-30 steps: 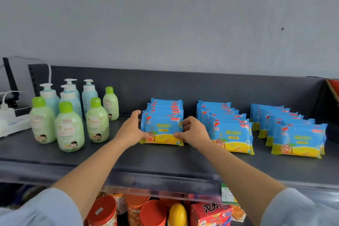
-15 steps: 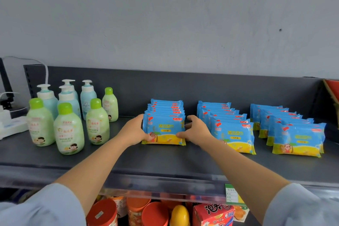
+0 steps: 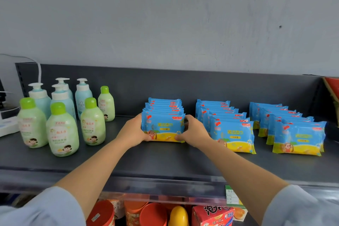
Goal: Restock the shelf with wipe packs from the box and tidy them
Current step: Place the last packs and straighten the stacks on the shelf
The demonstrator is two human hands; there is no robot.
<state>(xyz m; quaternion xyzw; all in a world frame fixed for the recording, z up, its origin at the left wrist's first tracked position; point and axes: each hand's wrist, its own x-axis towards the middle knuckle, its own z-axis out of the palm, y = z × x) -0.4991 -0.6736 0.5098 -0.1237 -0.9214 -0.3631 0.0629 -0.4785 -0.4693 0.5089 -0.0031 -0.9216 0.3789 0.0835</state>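
Observation:
Three rows of blue and yellow wipe packs stand upright on the dark grey shelf (image 3: 165,163). The left row (image 3: 164,110) sits in the middle of the shelf, and its front pack (image 3: 163,127) is held from both sides. My left hand (image 3: 133,130) grips the pack's left edge, thumb on the lower front corner. My right hand (image 3: 193,131) grips its right edge, thumb on the lower right corner. The middle row (image 3: 229,126) and the right row (image 3: 293,132) stand untouched to the right. No box is in view.
Green-capped lotion bottles (image 3: 62,132) and pale blue pump bottles (image 3: 60,95) fill the shelf's left part. A white power strip (image 3: 7,126) lies at the far left. Below the shelf edge are red and orange tubs (image 3: 102,214) and a red snack box (image 3: 212,214).
Both hands have closed in tighter on the front pack of the left row, thumbs now on its lower corners. The row looks squarer and more upright.

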